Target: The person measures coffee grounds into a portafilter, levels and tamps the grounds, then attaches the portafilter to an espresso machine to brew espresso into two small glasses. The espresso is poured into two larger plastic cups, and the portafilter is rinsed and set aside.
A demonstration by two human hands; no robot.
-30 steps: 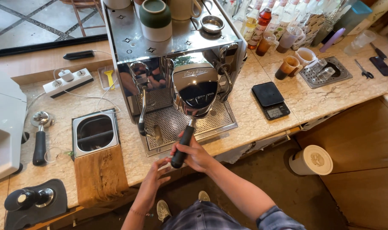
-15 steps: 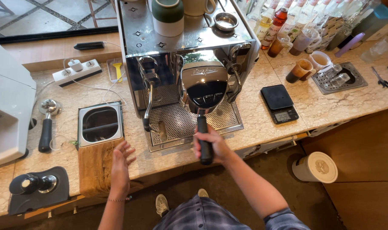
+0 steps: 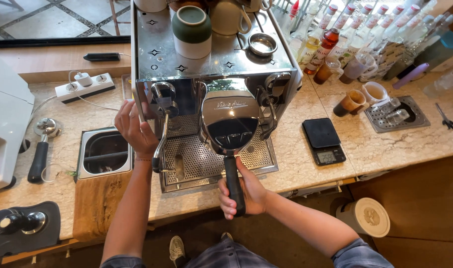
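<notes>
One view only, from the head camera, looking down on a pale stone worktop (image 3: pixel 380 149).

Right hand (image 3: pixel 244 193): closed in a full grip round the black handle of a portafilter (image 3: pixel 233 181). The handle projects toward the person from under the polished group head cover (image 3: pixel 230 121) at the front centre of a chrome espresso machine (image 3: pixel 211 64). The portafilter basket itself is hidden beneath that cover; whether it is seated cannot be told.

Left hand (image 3: pixel 132 130): fingers spread wide, holding nothing, palm laid against the machine's left front corner, just beside the steam knob and the steam wand (image 3: pixel 162 139) that hangs down over the perforated drip tray (image 3: pixel 206 159).

On the machine's top: a green and white cup (image 3: pixel 191 31) and a small metal basket (image 3: pixel 262 43).

Left of the machine: a steel knock box (image 3: pixel 105 153) set in a wooden block, a second portafilter (image 3: pixel 40 149) lying on the worktop, a white power strip (image 3: pixel 85 85), and a tamper on a black mat (image 3: pixel 23 226) at the near edge.

Right of the machine: a black digital scale (image 3: pixel 323 140), a brown cup (image 3: pixel 349 102), a white cup (image 3: pixel 374 92), a row of syrup bottles (image 3: pixel 336 34) behind, and a metal rinser tray (image 3: pixel 396 113). Scissors (image 3: pixel 447 119) lie at the far right.
</notes>
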